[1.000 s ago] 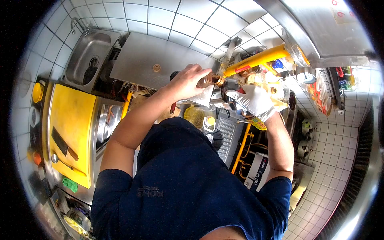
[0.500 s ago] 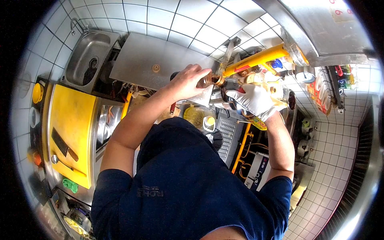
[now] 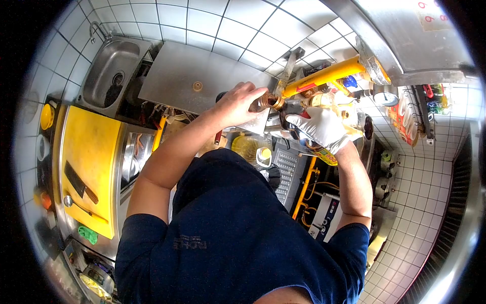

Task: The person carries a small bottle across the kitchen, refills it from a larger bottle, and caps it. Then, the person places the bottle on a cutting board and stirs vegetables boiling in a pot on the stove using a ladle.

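Observation:
My bare left hand (image 3: 239, 104) is wrapped round a brown, see-through bottle-like container (image 3: 259, 104), tilted on its side with its coppery mouth toward the right. My right hand (image 3: 321, 127), in a white glove, grips a dark bottle (image 3: 291, 108) by its body. The dark bottle's end meets or nearly meets the coppery mouth; whether they touch, I cannot tell. Below the gloved hand is a yellow-labelled container (image 3: 324, 154), partly hidden. Beneath the hands stands a large jug of yellow oil (image 3: 246, 149).
A steel counter (image 3: 172, 76) with a small round brass-coloured piece (image 3: 197, 86) lies behind my left hand. A yellow pipe (image 3: 324, 76) slants beyond my right hand. To the left are a sink (image 3: 114, 58) and a yellow cutting board (image 3: 93, 147) bearing a cleaver (image 3: 76, 180) and ladle (image 3: 83, 210).

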A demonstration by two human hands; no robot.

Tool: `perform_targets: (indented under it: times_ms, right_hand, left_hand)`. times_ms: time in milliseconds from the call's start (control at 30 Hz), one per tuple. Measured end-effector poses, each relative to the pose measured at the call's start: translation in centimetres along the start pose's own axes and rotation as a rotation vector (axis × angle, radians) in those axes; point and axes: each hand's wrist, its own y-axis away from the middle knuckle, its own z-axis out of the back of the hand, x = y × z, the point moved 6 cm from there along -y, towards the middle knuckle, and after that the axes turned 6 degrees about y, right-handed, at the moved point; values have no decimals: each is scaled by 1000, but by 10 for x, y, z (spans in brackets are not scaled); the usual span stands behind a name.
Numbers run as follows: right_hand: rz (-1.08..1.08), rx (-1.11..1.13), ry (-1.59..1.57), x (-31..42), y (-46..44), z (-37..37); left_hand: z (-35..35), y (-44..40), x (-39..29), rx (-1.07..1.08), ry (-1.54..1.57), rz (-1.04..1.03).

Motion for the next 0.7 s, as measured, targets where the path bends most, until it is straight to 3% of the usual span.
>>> perform_targets:
  times_ms: [700]
  right_hand:
    - [65, -54, 5, 2, 4, 4]
  left_hand:
    - [-3, 2, 1, -41, 74, -35]
